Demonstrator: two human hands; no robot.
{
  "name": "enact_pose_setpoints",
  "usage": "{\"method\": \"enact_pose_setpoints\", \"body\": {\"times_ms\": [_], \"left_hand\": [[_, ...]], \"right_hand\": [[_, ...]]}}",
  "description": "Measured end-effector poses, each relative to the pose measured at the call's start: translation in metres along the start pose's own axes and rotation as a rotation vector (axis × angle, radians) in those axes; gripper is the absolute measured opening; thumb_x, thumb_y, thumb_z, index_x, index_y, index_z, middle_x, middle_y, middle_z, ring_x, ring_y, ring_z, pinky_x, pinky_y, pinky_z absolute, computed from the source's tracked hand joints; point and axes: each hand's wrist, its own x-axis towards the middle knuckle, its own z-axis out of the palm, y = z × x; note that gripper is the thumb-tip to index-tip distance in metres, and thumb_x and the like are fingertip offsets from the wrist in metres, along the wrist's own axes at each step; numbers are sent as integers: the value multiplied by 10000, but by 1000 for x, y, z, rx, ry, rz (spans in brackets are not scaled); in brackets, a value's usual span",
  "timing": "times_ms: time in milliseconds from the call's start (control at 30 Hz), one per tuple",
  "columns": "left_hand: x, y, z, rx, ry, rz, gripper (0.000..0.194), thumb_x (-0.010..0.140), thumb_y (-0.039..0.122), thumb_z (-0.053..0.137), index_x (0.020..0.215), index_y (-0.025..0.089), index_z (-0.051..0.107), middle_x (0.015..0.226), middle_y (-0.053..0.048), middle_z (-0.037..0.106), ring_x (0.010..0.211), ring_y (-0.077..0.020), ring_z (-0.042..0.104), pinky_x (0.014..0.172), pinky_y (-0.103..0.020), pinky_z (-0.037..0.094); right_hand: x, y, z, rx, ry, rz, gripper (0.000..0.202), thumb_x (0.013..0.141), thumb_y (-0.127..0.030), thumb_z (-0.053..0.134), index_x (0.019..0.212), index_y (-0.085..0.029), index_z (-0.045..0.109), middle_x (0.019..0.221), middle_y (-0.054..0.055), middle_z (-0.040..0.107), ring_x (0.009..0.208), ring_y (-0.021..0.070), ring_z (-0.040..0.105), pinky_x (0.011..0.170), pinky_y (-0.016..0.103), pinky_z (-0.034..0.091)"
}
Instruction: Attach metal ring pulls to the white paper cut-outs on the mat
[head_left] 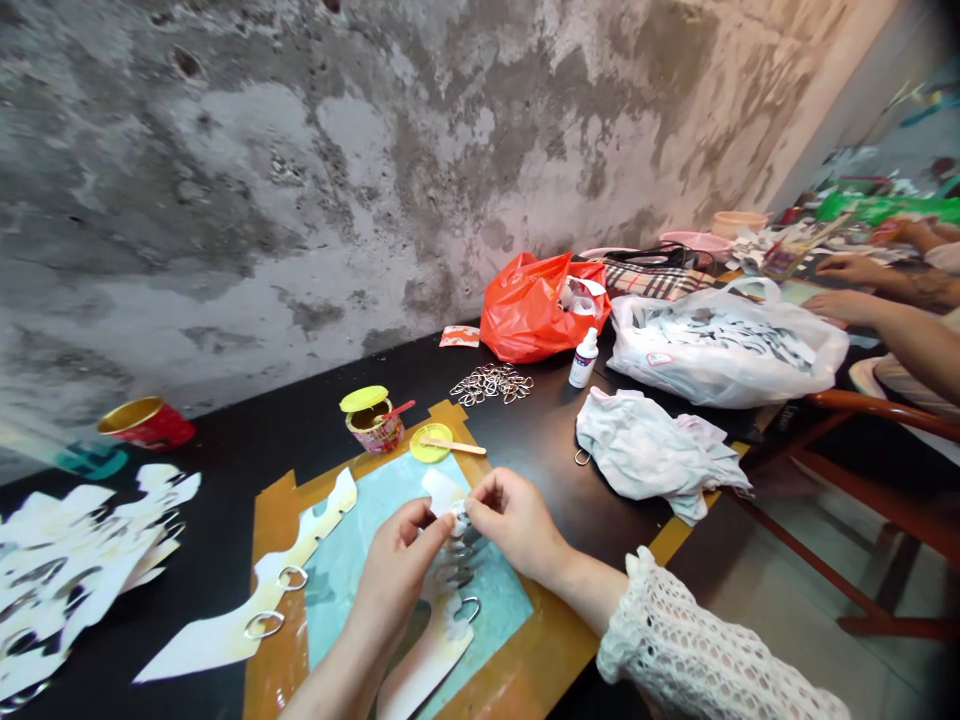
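Note:
Over a pale blue sheet [337, 590], my left hand [397, 560] and my right hand [517, 520] pinch the upper part of a white cut-out strip [431, 650]. The strip has yellowish glue-like stains and wavy edges. A metal ring [470, 609] sits on its edge; the spot between my fingertips is partly hidden. To the left lies a second white strip [202, 635], bearing two oval metal rings [264, 625]. Beyond my hands are an open tub [375, 432] with a red stick in it and a yellow lid [430, 443] with a flat wooden stick [457, 446] across it.
Several white cut-outs [67, 580] pile up at left, near a red cup [146, 424]. Metal rings [491, 383], a small white bottle [583, 358], a red bag [525, 310], a white bag [720, 345] and a cloth [652, 445] lie right. Another person's hands [847, 300] are far right.

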Motion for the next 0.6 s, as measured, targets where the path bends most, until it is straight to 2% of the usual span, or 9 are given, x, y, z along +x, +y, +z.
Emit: {"method": "enact_pose_setpoints", "body": {"times_ms": [200, 333, 467, 533, 600], "left_hand": [[1, 3, -1, 106, 76, -1, 521, 665, 598, 730, 549, 202, 412, 528, 65, 356, 520, -100, 325, 468, -215, 247], [-2, 4, 3, 78, 86, 22, 461, 731, 555, 687, 586, 206, 423, 554, 63, 375, 531, -102, 325, 474, -219, 250], [-5, 4, 7, 140, 128, 69, 437, 782, 533, 635, 596, 214, 402, 567, 64, 343, 544, -106, 306, 480, -225, 248], [-7, 4, 8, 172, 145, 88, 454, 791, 538, 620, 585, 218, 373, 570, 64, 322, 551, -109, 301, 487, -226, 255], [-8, 5, 9, 187, 152, 88, 469, 783, 546, 621, 571, 218, 361, 566, 62, 323, 554, -111, 310, 492, -227, 264]], "right_hand": [[-5, -4, 0, -13, -12, -24, 99, 736, -256, 649, 719, -188, 579, 672, -9, 621, 616, 132, 562, 581, 252, 432], [-7, -6, 1, -27, -9, -34, 98, 737, -258, 645, 719, -185, 581, 696, 4, 636, 640, 141, 575, 602, 262, 438], [-5, -4, 2, 36, -13, 4, 117, 730, -257, 651, 714, -185, 561, 674, -4, 618, 623, 135, 560, 597, 260, 430], [-4, -1, 2, 134, -14, 24, 165, 706, -247, 675, 754, -196, 525, 657, -27, 604, 608, 126, 553, 592, 248, 421], [-1, 0, 1, 282, -33, 66, 309, 666, -244, 720, 840, -217, 466, 629, -61, 602, 580, 118, 552, 583, 234, 410]]}}
